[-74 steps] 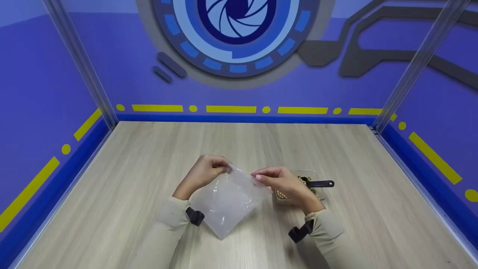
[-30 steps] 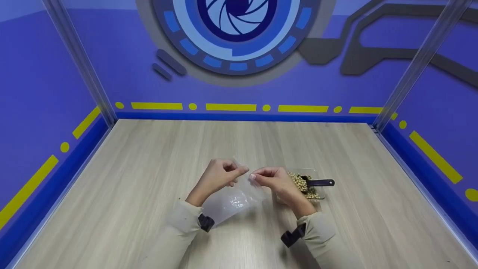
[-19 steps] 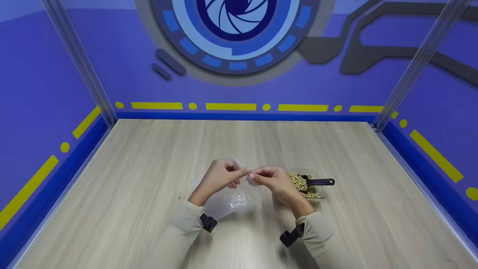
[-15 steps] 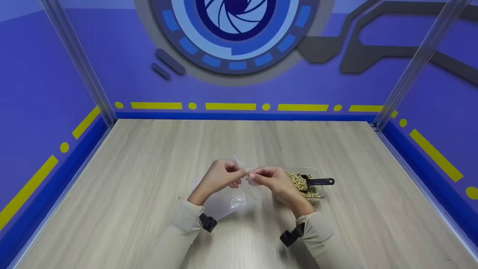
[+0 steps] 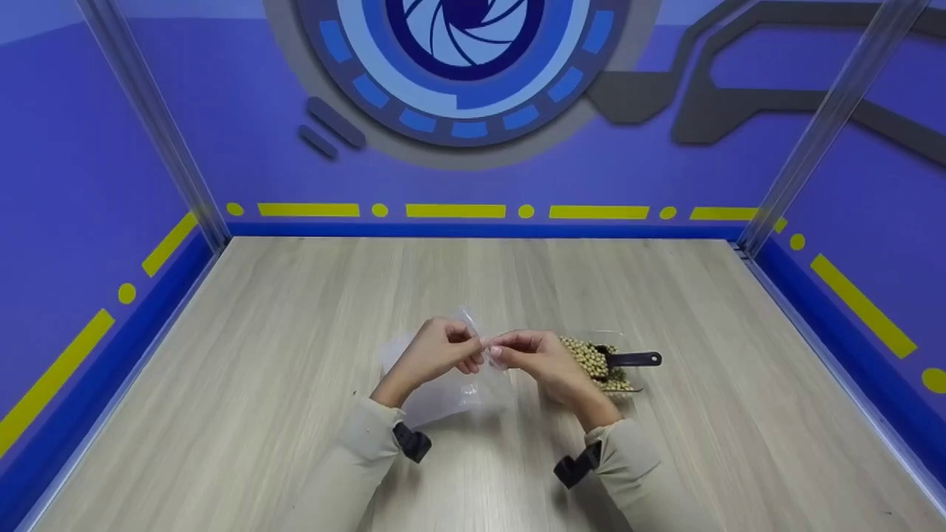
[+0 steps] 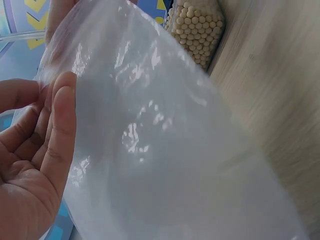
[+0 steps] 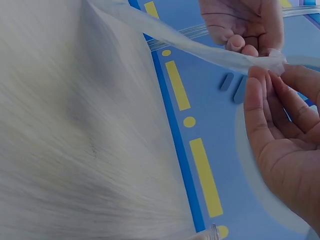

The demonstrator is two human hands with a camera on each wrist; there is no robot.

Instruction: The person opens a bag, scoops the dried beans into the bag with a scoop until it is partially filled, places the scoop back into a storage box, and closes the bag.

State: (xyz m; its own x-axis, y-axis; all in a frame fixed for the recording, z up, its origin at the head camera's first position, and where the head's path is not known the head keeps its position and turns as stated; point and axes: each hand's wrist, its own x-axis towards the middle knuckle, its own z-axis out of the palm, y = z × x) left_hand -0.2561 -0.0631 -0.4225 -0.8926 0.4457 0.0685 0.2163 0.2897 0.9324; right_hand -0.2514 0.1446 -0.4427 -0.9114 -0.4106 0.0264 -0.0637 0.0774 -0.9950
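Note:
A translucent plastic bag (image 5: 443, 399) hangs between my two hands, above the table. My left hand (image 5: 437, 353) pinches its upper edge between thumb and fingers. Right beside it, my right hand (image 5: 543, 362) pinches the same edge, and the fingertips of both hands nearly meet. In the left wrist view the bag (image 6: 150, 130) spreads wide and looks flat, with shiny creases. The right wrist view shows the bag (image 7: 210, 55) nearly edge-on, drawn up to the pinching fingertips. Whether its mouth is parted I cannot tell.
Behind my right hand stands a clear container (image 5: 617, 336) of pale yellow round beans (image 5: 587, 358). A black scoop (image 5: 635, 359) lies in it, handle pointing right. The wooden table (image 5: 332, 295) is bounded by blue panels (image 5: 473, 185) at the back and sides.
The bag was spread out with my hands apart; since then my left hand has moved right to meet the right one. Over the last half second my left fingertips slid slightly left.

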